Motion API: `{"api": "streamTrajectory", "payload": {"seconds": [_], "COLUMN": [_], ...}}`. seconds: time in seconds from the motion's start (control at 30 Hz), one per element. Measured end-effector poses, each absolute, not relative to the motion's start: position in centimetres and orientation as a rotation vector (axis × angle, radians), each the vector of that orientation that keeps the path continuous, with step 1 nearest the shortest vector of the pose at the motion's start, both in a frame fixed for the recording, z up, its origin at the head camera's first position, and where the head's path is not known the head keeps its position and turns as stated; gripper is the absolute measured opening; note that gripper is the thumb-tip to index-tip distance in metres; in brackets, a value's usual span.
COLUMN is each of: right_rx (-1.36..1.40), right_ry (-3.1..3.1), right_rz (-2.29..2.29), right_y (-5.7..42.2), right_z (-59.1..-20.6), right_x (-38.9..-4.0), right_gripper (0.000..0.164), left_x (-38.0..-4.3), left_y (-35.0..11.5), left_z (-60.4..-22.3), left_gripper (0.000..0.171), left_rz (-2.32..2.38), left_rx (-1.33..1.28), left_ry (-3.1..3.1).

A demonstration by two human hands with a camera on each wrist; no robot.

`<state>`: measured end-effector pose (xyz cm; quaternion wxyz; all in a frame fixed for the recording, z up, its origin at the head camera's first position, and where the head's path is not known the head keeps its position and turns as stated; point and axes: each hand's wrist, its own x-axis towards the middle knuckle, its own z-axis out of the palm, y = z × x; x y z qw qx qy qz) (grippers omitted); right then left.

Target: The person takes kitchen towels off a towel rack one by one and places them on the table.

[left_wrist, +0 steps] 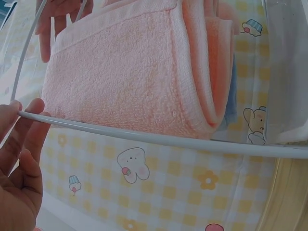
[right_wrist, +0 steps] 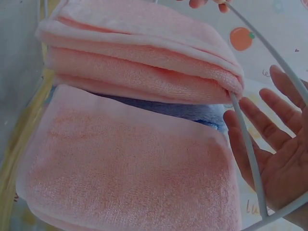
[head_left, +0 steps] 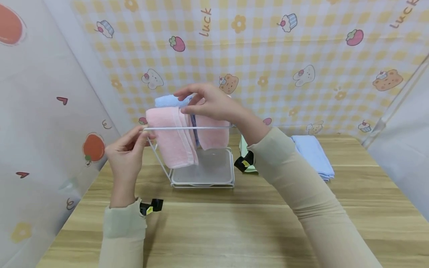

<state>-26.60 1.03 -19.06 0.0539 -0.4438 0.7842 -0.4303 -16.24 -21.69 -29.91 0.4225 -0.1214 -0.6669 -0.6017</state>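
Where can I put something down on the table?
In front of the white rack, the wooden table is bare between the sleeves; there's also room right of the folded blue cloth. It's crowded at the rack's top: pink towels, left hand, right hand.

"Luck" lettering (head_left: 205, 22) running up the checked backdrop (head_left: 254, 63), top centre, another "Luck" (head_left: 404, 14) slanting far right, "Lu" (right_wrist: 252, 208) peeking through in the right wrist view, yellow wrist labels (head_left: 149, 210) unreadably small
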Motion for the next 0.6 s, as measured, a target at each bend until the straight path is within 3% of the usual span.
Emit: {"api": "streamTrajectory", "payload": {"seconds": [0.6], "right_rx": [-1.474], "right_ry": [2.325], "right_rz": [-1.029], "right_y": [-0.5], "right_z": [-19.5], "right_x": [-27.4], "right_gripper": [0.056], "left_x": [-16.6], "left_y": [-21.8], "left_z": [-29.9], "left_gripper": [0.023], "left_rz": [-1.515], "left_rx": [-0.35], "left_ry": [-1.653]}}
